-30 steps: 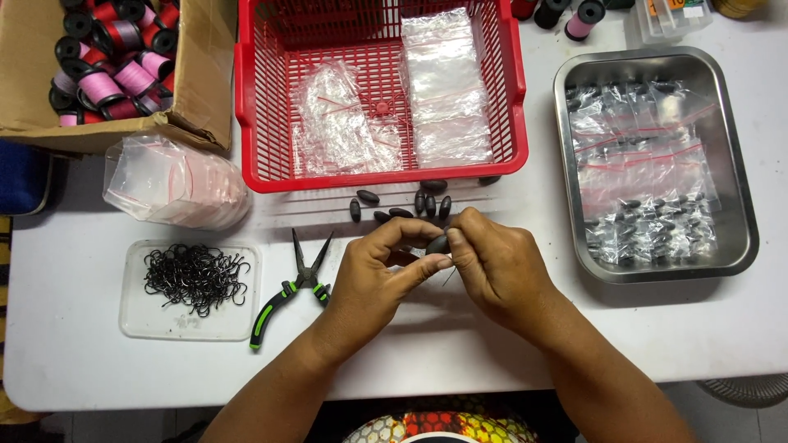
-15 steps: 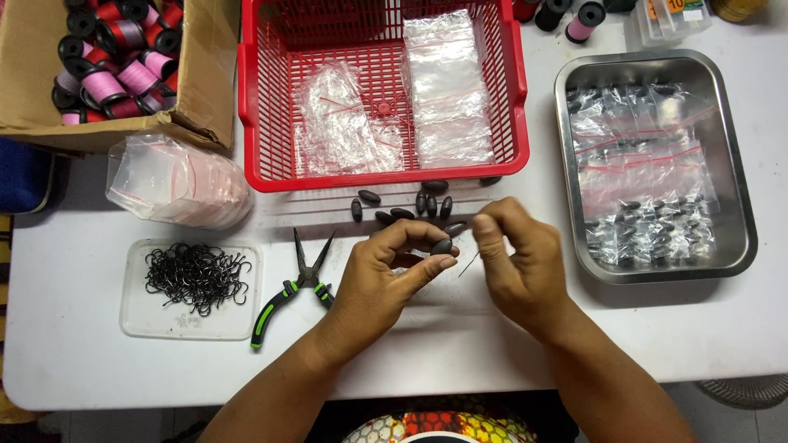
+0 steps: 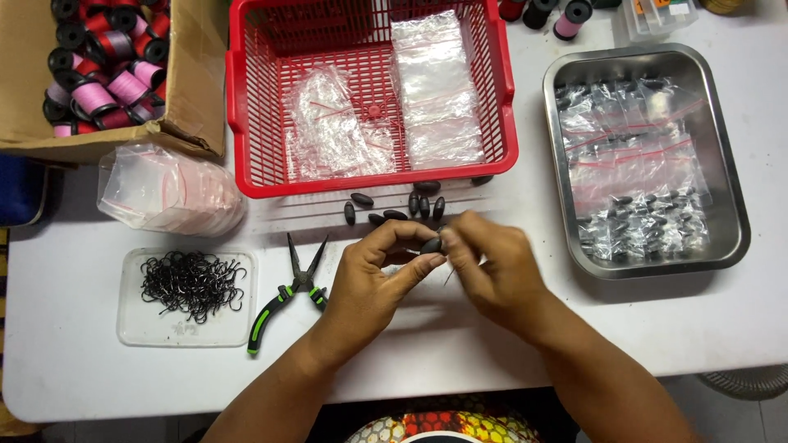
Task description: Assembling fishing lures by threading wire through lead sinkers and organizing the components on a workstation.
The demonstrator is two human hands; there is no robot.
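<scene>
Left hand (image 3: 373,275): forearm enters from the bottom edge, wrist bent inward, fingers curled. Thumb and forefinger pinch one dark oval sinker (image 3: 431,244), held just above the white counter (image 3: 98,377) near its middle.

Right hand (image 3: 491,271): forearm enters from bottom right, back of the hand facing the camera, fingertips brought together right against the sinker's right end. They appear to nip something very fine; a thin dark strand shows below them, too slight to identify. The grip itself is hidden behind the knuckles, so whether this hand is clenched on anything cannot be told.

Loose sinkers (image 3: 394,209): a small scatter of the same dark ovals on the counter, just beyond the hands and in front of the red basket (image 3: 246,123).

Red basket: plastic mesh, holding clear zip bags (image 3: 435,86); its far edge is cut off by the frame.

Pliers (image 3: 287,291): long-nosed, green-and-black handles, lying jaws parted just left of the left hand.

Clear tray of black hooks (image 3: 190,283): further left, hooks tangled, individual shapes hard to separate.

Stack of clear bags (image 3: 168,193): beside the cardboard box of thread spools (image 3: 98,78), the box cut off at top left.

Steel tray (image 3: 726,172): right side, filled with packed bags of dark pieces; contents blurred by the plastic.
</scene>
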